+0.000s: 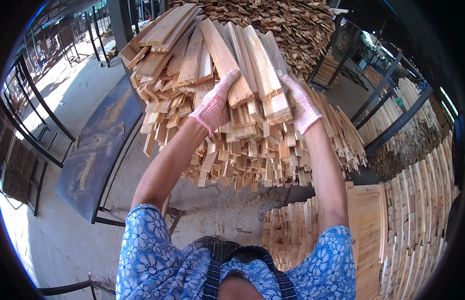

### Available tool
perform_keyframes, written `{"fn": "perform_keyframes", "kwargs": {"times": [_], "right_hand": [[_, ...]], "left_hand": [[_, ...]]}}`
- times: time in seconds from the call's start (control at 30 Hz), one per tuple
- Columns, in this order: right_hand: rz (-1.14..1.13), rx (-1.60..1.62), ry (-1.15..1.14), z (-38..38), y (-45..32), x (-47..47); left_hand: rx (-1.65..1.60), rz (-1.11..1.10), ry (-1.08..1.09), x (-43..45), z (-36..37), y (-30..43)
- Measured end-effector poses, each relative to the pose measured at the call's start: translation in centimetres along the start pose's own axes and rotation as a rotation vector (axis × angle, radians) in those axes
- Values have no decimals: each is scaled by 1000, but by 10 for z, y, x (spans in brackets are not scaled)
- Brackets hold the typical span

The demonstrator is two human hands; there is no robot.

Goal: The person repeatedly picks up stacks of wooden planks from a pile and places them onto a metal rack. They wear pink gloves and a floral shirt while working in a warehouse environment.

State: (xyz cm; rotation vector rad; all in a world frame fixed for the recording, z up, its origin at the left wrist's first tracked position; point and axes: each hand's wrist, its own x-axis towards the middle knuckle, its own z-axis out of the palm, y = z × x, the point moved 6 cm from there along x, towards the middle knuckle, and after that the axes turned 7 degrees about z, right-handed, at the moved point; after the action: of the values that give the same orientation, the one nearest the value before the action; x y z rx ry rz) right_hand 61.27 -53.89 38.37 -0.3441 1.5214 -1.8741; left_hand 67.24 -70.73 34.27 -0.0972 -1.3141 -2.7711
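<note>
Before me rises a large heap of rough wooden slats (232, 150), their ends towards me. My left hand (218, 101), in a pink and white knitted glove, presses on the left side of a bundle of wooden boards (226, 63) on top, its thumb over one board. On the bundle's right side lies my right hand (300, 101), gloved alike, beside a pale board (261, 62); its fingers are partly hidden. Between the two hands the boards lie fanned and overlapping. More loose boards (172, 30) are piled at the upper left of the heap.
A dark metal-topped table (101, 150) with sawdust stands at left, near a metal post (121, 30). Behind the heap is a mound of short wood pieces (262, 18). Stacked slats (416, 210) and a wooden panel (367, 225) are at lower right; metal frames (401, 120) stand beyond.
</note>
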Motion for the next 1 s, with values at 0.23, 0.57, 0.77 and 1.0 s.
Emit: {"fn": "perform_keyframes", "kwargs": {"times": [0.23, 0.57, 0.77, 1.0], "right_hand": [[-353, -125, -30, -36, 77, -76], [-120, -90, 320, -70, 136, -85], [-28, 219, 121, -53, 125, -155], [-47, 283, 248, -105, 139, -235]], "left_hand": [[251, 148, -68, -111, 11, -42], [-85, 53, 131, -106, -43, -100], [-171, -89, 165, -154, -36, -153], [60, -178, -32, -156, -77, -269]]}}
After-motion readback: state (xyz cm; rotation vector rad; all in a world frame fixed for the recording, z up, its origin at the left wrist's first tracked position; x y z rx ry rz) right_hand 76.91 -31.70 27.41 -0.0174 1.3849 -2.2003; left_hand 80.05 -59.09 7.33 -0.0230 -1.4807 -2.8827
